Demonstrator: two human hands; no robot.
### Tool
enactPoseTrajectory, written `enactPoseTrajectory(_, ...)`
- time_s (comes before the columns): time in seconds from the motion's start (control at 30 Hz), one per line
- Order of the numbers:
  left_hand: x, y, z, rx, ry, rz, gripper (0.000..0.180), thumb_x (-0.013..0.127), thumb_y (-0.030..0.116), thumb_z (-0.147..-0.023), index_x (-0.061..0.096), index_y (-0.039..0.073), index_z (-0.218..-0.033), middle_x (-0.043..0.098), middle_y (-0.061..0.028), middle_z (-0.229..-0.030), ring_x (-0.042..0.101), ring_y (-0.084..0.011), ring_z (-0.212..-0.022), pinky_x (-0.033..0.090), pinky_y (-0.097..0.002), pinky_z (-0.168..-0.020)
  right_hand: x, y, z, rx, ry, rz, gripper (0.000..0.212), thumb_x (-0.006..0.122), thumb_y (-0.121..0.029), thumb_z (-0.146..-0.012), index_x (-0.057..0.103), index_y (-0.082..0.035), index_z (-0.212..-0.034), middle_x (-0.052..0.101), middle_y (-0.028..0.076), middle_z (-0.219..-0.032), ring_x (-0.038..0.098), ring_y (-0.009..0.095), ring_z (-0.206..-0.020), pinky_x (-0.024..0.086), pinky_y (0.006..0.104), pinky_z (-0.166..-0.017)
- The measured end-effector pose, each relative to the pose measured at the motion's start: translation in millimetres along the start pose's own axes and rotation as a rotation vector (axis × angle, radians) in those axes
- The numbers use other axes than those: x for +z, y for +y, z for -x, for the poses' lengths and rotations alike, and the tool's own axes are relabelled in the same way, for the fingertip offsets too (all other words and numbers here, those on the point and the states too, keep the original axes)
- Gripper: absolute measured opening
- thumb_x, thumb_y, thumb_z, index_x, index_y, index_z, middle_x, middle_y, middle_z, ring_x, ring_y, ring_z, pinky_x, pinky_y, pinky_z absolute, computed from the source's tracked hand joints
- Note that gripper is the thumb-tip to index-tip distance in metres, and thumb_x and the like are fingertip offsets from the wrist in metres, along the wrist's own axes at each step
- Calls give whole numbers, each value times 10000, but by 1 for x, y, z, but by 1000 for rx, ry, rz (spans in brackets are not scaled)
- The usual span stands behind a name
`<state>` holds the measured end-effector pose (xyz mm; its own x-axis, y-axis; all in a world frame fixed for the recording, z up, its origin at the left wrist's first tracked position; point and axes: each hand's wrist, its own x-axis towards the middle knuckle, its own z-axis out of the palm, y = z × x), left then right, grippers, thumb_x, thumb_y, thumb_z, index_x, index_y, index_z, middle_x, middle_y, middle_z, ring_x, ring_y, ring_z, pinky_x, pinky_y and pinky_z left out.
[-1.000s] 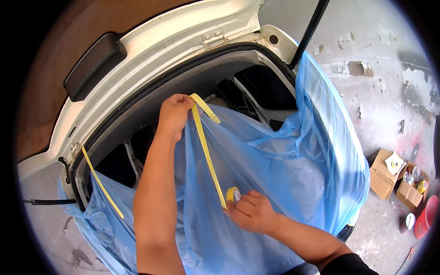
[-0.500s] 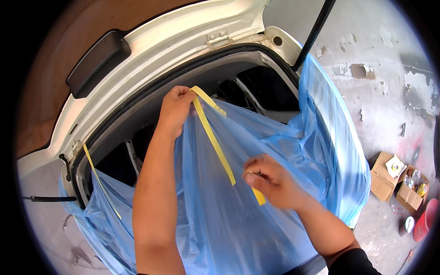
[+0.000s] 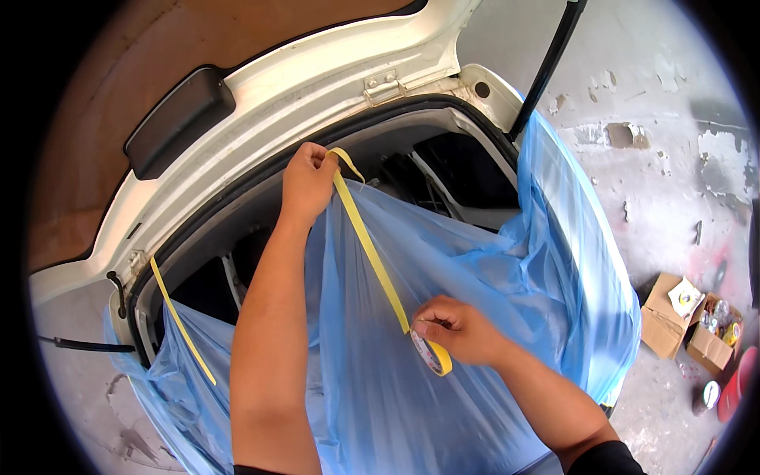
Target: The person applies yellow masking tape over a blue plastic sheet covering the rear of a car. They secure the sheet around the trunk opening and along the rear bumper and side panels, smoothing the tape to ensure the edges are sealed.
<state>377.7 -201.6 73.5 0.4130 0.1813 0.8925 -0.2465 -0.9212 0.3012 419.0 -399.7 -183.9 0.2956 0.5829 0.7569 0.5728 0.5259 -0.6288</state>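
Note:
My left hand [image 3: 308, 180] is closed in a pinch on the gathered top of a blue plastic sheet [image 3: 380, 396] and a strip of yellow tape [image 3: 366, 241]. A short curl of the tape stands up beside those fingers. Down the sheet, the strip runs to my right hand [image 3: 457, 328]. That hand is closed on a roll of yellow tape [image 3: 440, 362], whose ring hangs below the fingers. Draped sheet covers the lower part of the opening at a car's rear [image 3: 317, 103]. A second yellow strip [image 3: 182, 326] stretches from the frame to the sheet at the left.
Above is the raised tailgate [image 3: 277, 75], with a black strut [image 3: 546, 71] at the right. On the worn grey floor [image 3: 657, 190] at the right are cardboard boxes [image 3: 665, 324], a red bucket [image 3: 738, 385] and a small can [image 3: 707, 396].
My right hand has shifted slightly left and down, and the tape roll has turned so its ring shows. The tape's loose end by my left hand has curled inward.

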Motion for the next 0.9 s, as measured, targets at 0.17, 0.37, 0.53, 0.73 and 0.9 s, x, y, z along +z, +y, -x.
enactPoseTrajectory(0.17, -5, 7, -13, -18, 38, 75, 147, 621, 150, -898, 607, 11, -941, 623, -42, -759, 561, -115, -636, 461, -267, -592, -2, 4, 7, 32, -16, 17, 109, 608, -109, -927, 652, -10, -917, 643, 59, -959, 569, 166, -935, 458, 295, -819)
enactPoseTrajectory(0.37, -16, 14, -33, 91, 52, -195, 150, 638, 183, -894, 645, 33, -898, 627, -52, -801, 581, -160, -707, 464, -297, -636, -4, 6, 11, 34, -5, 21, 106, 614, -111, -925, 655, -14, -919, 639, 64, -966, 569, 169, -931, 461, 295, -813)
enactPoseTrajectory(0.53, -8, 14, -38, 365, 241, -746, 172, 681, 275, -853, 692, 104, -856, 607, -70, -871, 573, -268, -905, 438, -399, -798, -10, 4, 13, 13, 16, 17, 135, 628, -148, -914, 656, -17, -921, 617, 87, -923, 586, 203, -897, 469, 309, -785)
enactPoseTrajectory(0.73, 3, 4, -41, 433, 370, -787, 208, 644, 342, -874, 686, 139, -893, 602, -41, -888, 557, -260, -936, 382, -439, -810, -15, 4, 17, -53, 16, 38, 122, 634, -134, -905, 652, -14, -913, 614, 90, -914, 589, 210, -885, 473, 307, -786)
enactPoseTrajectory(0.9, 11, -8, -48, 386, 423, -724, 227, 636, 369, -884, 668, 151, -939, 600, -29, -871, 567, -244, -905, 372, -428, -810, -20, 7, 23, -9, 35, 35, 112, 637, -123, -896, 655, -13, -904, 607, 91, -905, 592, 210, -869, 472, 305, -775)
